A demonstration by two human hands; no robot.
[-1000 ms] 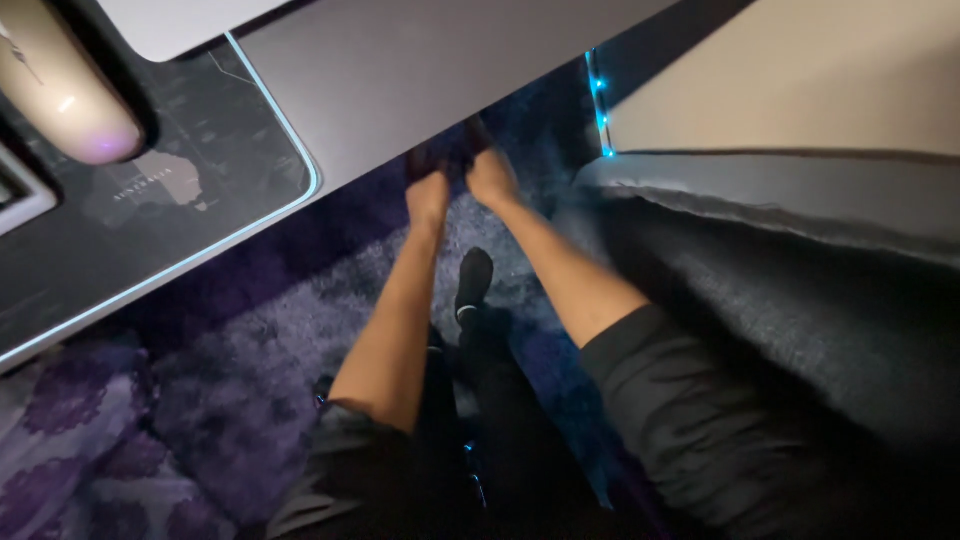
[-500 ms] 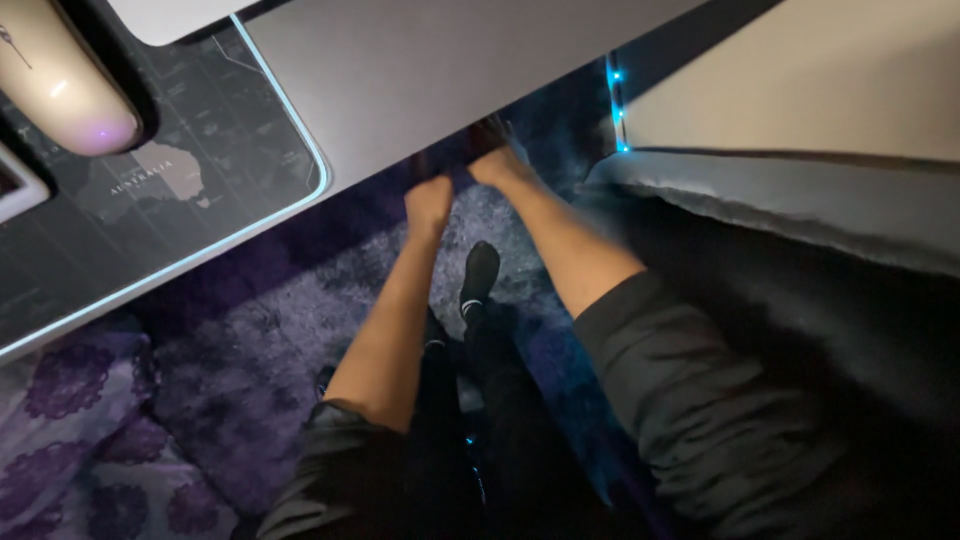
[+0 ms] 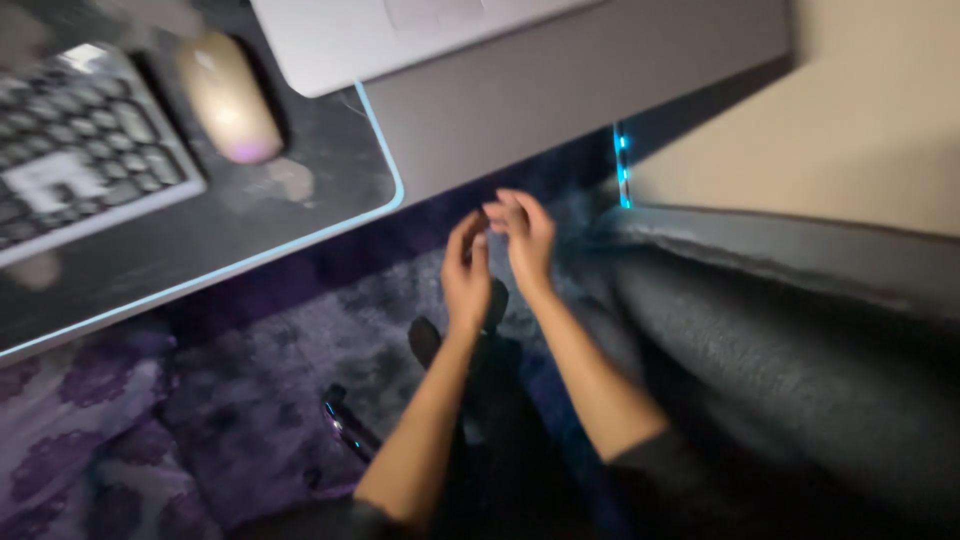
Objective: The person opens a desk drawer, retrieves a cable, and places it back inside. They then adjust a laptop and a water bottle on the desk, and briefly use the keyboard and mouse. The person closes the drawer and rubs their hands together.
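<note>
Fingers loose and spread on both hands, nothing held. Left hand (image 3: 466, 272) and right hand (image 3: 524, 238) now raised side by side, near each other, clear of the desk (image 3: 520, 95) edge they reached under earlier. Purple rug (image 3: 270, 350) below. Mouse (image 3: 228, 95) and keyboard (image 3: 85, 150) now in view on the desk; picture blurred.

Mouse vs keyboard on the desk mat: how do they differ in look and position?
The mouse is a pale cream, smooth oval with a faint purple glow at its near end; the keyboard is a flat, dark slab of grey keys. The mouse lies to the right of the keyboard, nearer the laptop; the keyboard runs off the left edge of the view. Both rest on the dark desk mat, untouched by either hand.
</note>
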